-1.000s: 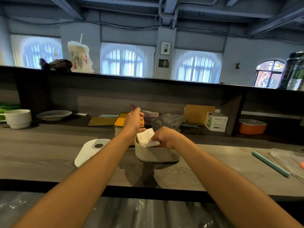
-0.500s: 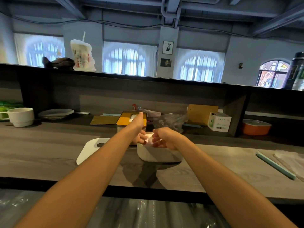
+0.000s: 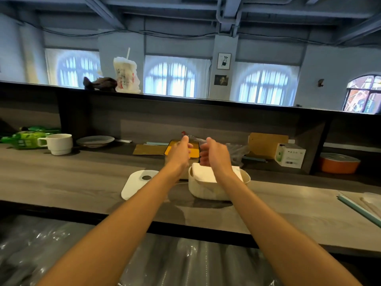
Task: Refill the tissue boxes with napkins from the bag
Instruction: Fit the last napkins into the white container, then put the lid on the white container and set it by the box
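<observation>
From the head view, both hands are raised above the grey wooden worktop (image 3: 61, 182), just behind the open cream oval tissue box (image 3: 208, 188). The left hand (image 3: 180, 152) and right hand (image 3: 214, 154) face each other with fingers loosely relaxed, thumbs up, holding nothing. A stack of white paper napkins (image 3: 206, 174) sits in the box, jutting above its rim. The box's flat white lid with an oval slot (image 3: 138, 183) lies just beside it on the left. A clear crumpled plastic bag (image 3: 237, 151) rests behind the right hand.

Left grip (image 3: 180, 152), right grip (image 3: 213, 153) empty, relaxed
</observation>
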The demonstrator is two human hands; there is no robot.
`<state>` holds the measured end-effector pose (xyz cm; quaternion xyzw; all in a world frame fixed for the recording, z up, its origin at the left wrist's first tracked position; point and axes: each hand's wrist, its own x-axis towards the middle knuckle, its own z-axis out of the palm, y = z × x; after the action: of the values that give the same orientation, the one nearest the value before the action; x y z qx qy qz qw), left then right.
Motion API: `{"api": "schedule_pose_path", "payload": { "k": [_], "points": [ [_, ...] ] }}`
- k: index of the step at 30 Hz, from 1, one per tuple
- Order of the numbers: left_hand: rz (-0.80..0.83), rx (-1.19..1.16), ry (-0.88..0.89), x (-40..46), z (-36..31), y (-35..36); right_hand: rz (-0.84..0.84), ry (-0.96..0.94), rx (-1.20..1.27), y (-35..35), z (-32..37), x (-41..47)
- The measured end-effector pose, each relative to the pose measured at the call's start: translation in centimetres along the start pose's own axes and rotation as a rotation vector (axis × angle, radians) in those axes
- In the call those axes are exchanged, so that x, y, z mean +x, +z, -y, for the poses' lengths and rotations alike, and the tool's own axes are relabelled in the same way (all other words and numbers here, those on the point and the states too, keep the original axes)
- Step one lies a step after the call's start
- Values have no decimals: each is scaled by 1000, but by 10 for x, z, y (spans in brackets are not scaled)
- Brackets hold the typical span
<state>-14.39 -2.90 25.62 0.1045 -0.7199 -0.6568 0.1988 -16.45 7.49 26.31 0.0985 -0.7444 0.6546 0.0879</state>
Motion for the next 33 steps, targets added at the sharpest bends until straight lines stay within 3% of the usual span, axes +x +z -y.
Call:
{"api": "schedule_pose_path", "payload": {
  "k": [3,6,13,19,24,29,33],
  "points": [
    [-107,24,-3,-14,4,-30,63,30,83,33,3,-25],
    [-185,61,-97,-23,16,-64,145,75,-8,71,-3,-40],
    [-170,225,-262,-35,56,-127,187,231,-233,125,-42,-59],
    [-170,37,-312,-24,78,-150,191,273,-375,141,-52,-64],
    [-225,-185,-367,-33,70,-157,191,336,-336,144,-45,-60],
    [-324,-114,-333,-27,70,-162,155,305,-240,138,-44,-59],
    [-349,-151,-333,-33,65,-162,115,322,-5,126,-36,-56]
  ]
}}
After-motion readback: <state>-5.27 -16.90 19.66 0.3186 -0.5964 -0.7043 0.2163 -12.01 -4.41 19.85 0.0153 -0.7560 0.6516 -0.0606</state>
